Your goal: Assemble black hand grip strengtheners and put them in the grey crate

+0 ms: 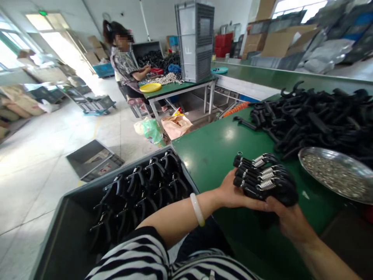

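Both my hands grip a bundle of several black curved plastic handles with metal springs (259, 175) above the green table. My left hand (231, 190), with a white bangle on its wrist, holds the bundle's near left side. Under and behind the right side, my right hand (287, 217) is closed around it. The bundle hides many of my fingers. A small metal ring (239, 153) lies on the table just beyond the bundle. At my left, a grey crate (62, 229) holds rows of similar black handles (142, 198).
A large heap of black curved parts (317, 116) covers the right of the green table (210, 144). Beside it sits a metal bowl (335, 173) of small metal pieces. A co-worker (125, 62) sits at another table. A grey bin (93, 159) stands on the floor.
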